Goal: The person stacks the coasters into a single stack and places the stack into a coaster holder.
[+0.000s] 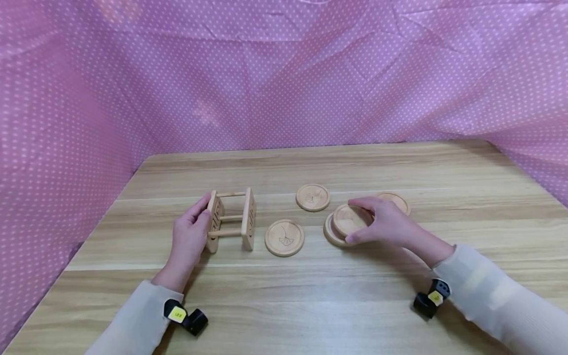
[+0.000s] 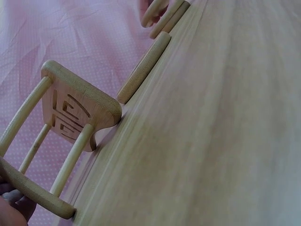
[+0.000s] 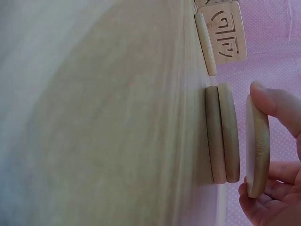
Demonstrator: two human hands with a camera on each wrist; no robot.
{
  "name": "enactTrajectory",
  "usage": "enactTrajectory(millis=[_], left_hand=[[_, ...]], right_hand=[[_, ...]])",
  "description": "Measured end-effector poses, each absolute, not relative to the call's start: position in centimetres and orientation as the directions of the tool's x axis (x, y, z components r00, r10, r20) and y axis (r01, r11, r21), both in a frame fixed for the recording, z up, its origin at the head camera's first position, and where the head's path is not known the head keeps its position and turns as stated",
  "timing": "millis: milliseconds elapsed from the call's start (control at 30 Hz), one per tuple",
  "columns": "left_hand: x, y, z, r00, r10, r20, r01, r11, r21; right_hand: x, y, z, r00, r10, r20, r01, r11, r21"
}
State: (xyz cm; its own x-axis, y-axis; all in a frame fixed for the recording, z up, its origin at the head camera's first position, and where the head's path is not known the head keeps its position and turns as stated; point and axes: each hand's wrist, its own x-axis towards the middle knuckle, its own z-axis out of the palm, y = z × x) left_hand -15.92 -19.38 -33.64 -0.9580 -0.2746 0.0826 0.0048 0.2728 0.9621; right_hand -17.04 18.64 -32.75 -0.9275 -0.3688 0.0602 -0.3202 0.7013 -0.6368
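Note:
My left hand grips the near side panel of a small wooden coaster rack, which stands on the table with its round bars running across between two carved panels. In my right hand a round wooden coaster is pinched by the rim between thumb and fingers. The right wrist view shows this coaster a little above two stacked coasters, with a gap between. A coaster with a ginkgo leaf drawing lies between the rack and the stack.
Farther back on the table lies another leaf-marked coaster. One more coaster is partly hidden behind my right hand. The wood-grain table is bordered at the back and sides by a pink dotted cloth.

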Motion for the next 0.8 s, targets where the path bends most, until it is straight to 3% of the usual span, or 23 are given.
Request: enactTrajectory(millis=[800], left_hand=[[-16.09,-19.05,-33.29,-0.948,-0.309,0.071,-0.004,0.234,0.972]], right_hand=[[-17.55,17.99,-33.35,-0.906,-0.419,0.054,-0.355,0.685,-0.636]])
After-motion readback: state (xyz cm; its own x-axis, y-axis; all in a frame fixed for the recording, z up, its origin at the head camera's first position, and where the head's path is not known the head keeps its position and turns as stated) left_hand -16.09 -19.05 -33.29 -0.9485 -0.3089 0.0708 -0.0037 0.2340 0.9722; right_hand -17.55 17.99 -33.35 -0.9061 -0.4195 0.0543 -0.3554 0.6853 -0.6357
